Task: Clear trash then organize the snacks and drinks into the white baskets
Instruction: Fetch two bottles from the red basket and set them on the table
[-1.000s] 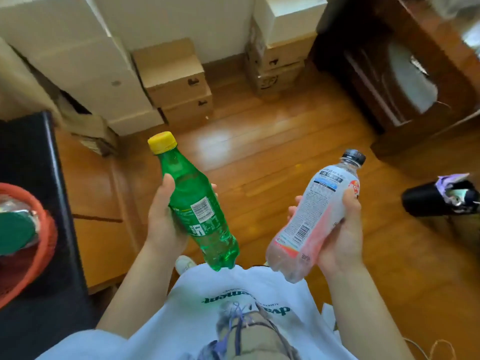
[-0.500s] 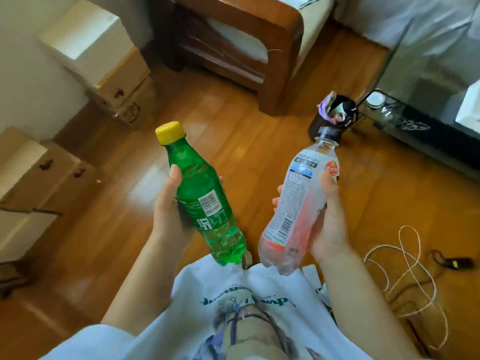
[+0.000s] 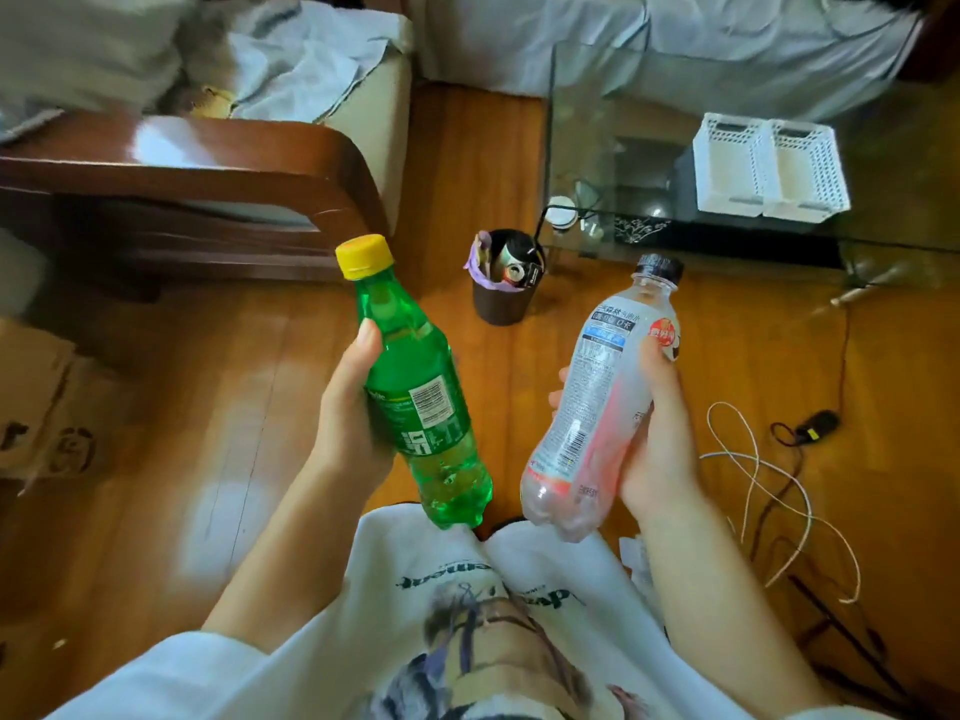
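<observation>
Head view shows both my hands full — my left hand (image 3: 348, 423) wraps the waist of a green plastic soda bottle with a yellow cap (image 3: 415, 387), thumb up along its side, and my right hand (image 3: 657, 433) curls round a clear bottle of pinkish drink with a black cap (image 3: 597, 407). Each grip sits mid-body, caps tilted away from me, so neither bottle slips while I carry them. Both seem full and belong with the drinks, not the trash. Their place, as I judge it, is the pair of white slotted plastic baskets (image 3: 769, 163) standing side by side on the glass desk (image 3: 623, 122) ahead to my right, well apart from my hands. On the wooden floor (image 3: 208, 407) between us stands a small dark bin (image 3: 501, 298) with a can and wrappers inside — the trash. Loose white cable (image 3: 753, 459) lies by my right, worth stepping round.
</observation>
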Action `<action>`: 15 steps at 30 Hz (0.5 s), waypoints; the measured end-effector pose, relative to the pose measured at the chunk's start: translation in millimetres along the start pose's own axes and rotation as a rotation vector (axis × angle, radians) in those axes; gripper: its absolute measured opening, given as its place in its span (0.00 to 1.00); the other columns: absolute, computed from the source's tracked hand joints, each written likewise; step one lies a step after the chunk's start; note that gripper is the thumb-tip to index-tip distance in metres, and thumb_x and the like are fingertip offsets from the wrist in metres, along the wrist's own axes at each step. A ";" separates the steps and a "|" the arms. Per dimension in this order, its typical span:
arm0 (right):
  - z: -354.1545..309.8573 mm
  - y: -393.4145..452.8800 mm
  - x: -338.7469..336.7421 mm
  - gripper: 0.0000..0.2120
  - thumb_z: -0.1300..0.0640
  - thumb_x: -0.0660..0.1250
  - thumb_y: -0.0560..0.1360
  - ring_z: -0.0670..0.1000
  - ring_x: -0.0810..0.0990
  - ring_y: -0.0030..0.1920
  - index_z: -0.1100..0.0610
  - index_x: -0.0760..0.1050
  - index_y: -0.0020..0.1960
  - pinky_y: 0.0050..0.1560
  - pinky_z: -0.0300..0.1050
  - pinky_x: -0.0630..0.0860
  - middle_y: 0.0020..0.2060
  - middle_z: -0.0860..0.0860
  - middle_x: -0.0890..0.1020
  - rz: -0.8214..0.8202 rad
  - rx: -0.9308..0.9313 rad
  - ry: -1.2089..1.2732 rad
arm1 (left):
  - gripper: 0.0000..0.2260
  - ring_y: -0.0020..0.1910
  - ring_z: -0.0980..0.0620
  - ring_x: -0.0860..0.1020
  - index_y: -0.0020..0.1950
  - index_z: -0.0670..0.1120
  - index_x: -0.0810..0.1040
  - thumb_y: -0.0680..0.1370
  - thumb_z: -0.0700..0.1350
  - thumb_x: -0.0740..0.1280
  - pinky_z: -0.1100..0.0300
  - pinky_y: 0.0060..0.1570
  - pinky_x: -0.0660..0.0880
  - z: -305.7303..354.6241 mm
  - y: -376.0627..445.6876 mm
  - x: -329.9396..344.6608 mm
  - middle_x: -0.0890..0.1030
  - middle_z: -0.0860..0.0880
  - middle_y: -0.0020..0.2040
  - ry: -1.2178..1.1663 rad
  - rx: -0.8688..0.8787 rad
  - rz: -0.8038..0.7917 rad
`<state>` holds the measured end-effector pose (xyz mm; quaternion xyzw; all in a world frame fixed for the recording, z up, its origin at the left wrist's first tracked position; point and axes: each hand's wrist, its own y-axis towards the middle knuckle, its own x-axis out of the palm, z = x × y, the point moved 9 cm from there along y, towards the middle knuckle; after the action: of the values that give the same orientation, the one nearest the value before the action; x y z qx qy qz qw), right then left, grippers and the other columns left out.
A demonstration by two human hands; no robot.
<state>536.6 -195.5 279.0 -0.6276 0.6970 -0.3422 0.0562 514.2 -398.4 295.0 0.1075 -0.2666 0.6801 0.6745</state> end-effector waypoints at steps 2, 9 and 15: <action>-16.6 16.5 -4.7 0.30 0.33 0.66 0.61 0.51 0.85 0.44 0.48 0.75 0.58 0.43 0.50 0.81 0.45 0.52 0.85 0.003 -0.031 0.067 | 0.17 0.41 0.49 0.83 0.44 0.54 0.82 0.65 0.65 0.69 0.46 0.52 0.75 -2.0 29.6 15.1 0.84 0.51 0.41 0.074 -0.045 -0.045; -64.1 66.7 -56.9 0.25 0.36 0.61 0.64 0.54 0.85 0.44 0.47 0.75 0.56 0.38 0.46 0.80 0.43 0.52 0.86 0.187 -0.073 0.223 | 0.23 0.43 0.47 0.83 0.48 0.52 0.82 0.63 0.66 0.71 0.46 0.51 0.75 -26.7 125.9 71.7 0.84 0.49 0.42 0.160 -0.190 -0.147; -123.3 121.4 -115.2 0.24 0.36 0.64 0.63 0.53 0.85 0.44 0.47 0.75 0.54 0.42 0.47 0.81 0.46 0.54 0.84 0.256 -0.114 0.243 | 0.18 0.41 0.49 0.82 0.47 0.54 0.81 0.66 0.64 0.69 0.46 0.49 0.75 -49.0 202.3 140.0 0.84 0.51 0.42 0.195 -0.186 -0.213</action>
<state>396.2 -42.8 265.7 -0.4901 0.7911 -0.3653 -0.0211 318.0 -242.6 280.9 0.0057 -0.2486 0.5844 0.7724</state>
